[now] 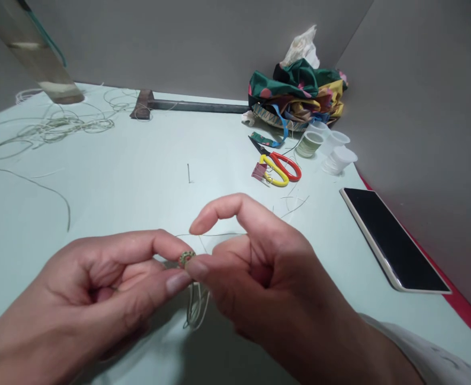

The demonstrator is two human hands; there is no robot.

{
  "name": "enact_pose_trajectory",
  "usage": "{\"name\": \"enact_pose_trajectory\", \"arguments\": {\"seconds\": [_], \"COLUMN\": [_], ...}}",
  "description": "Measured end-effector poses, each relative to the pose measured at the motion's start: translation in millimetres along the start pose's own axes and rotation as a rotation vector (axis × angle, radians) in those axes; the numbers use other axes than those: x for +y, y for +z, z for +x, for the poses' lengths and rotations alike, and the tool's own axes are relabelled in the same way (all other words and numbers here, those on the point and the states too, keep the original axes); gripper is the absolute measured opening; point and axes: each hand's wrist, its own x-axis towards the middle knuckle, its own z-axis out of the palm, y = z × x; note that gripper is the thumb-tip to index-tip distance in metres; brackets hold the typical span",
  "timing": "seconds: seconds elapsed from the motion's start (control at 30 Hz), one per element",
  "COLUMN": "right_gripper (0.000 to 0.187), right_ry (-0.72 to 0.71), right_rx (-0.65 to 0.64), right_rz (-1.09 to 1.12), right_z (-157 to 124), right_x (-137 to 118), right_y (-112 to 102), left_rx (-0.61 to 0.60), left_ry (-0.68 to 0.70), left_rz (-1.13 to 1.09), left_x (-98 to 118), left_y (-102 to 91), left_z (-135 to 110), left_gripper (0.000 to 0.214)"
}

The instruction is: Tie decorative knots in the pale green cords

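My left hand (110, 283) pinches a small green and red ring (186, 259) between thumb and forefinger, low in the middle of the view. My right hand (259, 272) meets it from the right, thumb against the ring, forefinger arched above. A thin pale thread (215, 234) runs from the ring under that forefinger. Loops of the same thread (197, 310) hang below the two hands over the pale green table (139, 176).
Red and yellow scissors (281, 167) and a pink clip (259, 171) lie beyond the hands. Small plastic cups (331, 147) and a bundle of coloured cloth (299, 93) sit at the back right. A dark phone (391, 238) lies right. Tangled thread (54, 128) spreads at the back left.
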Motion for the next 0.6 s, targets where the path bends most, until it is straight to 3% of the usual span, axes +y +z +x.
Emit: {"name": "enact_pose_trajectory", "arguments": {"seconds": [0.1,0.23,0.37,0.47,0.6], "right_gripper": [0.023,0.017,0.026,0.017,0.013], "right_ry": [-0.021,-0.058,-0.024,0.052,0.026], "right_rx": [0.038,0.171,0.18,0.063,-0.085], "right_rz": [-0.001,-0.08,-0.088,0.041,0.033], "right_z": [-1.4,-9.1,-13.5,-11.2,-7.9], "right_x": [9.9,33.8,32.7,13.0,-3.4], "right_y": [2.5,-0.3,-5.1,-7.3,-14.3], "left_rx": [-0.056,-0.037,-0.034,-0.075,-0.072], "left_ry": [0.009,0.049,0.05,0.019,0.027], "left_rz": [0.019,0.024,0.066,0.041,0.015], "left_x": [7.3,11.8,15.7,18.6,16.5], "left_y": [7.4,17.1,18.2,14.9,10.9], "left_z": [4.8,11.4,14.9,16.2,13.4], "left_gripper": [0.016,0.004,0.018,0.032,0.029]}}
